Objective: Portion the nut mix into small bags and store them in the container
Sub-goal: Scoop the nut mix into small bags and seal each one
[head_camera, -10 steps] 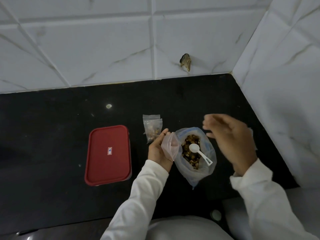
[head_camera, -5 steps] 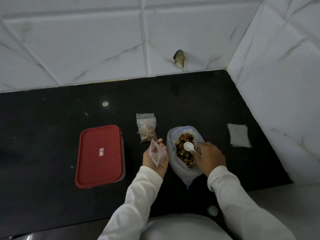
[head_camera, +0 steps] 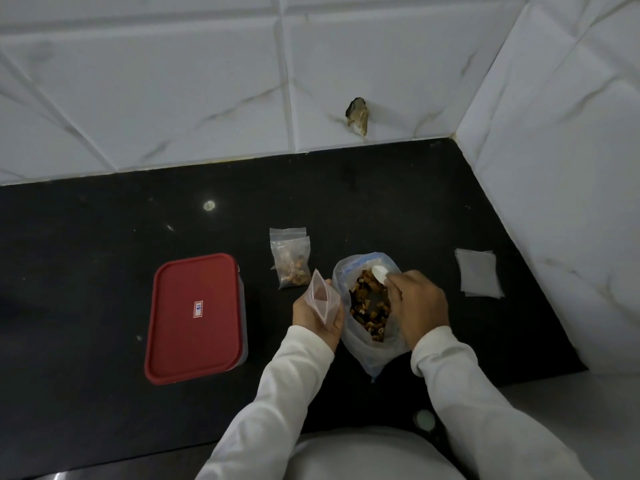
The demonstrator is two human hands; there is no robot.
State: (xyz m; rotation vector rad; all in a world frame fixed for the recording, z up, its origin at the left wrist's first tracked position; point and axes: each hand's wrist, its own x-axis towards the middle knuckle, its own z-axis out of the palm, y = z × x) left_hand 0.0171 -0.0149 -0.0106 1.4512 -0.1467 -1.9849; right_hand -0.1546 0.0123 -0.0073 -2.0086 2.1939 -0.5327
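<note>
A large clear bag of nut mix (head_camera: pixel 367 306) lies open on the black counter. My right hand (head_camera: pixel 417 304) grips a white scoop (head_camera: pixel 380 273) whose bowl is over the nuts at the bag's far end. My left hand (head_camera: pixel 317 315) holds a small empty zip bag (head_camera: pixel 321 295) upright just left of the big bag. Two small filled bags (head_camera: pixel 291 259) lie stacked behind it. The container with its red lid (head_camera: pixel 195 317) shut sits to the left.
A stack of empty small bags (head_camera: pixel 478 277) lies at the right near the side wall. White tiled walls close the back and right. A chipped hole (head_camera: pixel 357 116) marks the back wall. The counter's front edge runs near my body.
My right hand came down from above the big bag, took hold of the scoop and moved its bowl toward the bag's far end. The left hand keeps holding the small bag.
</note>
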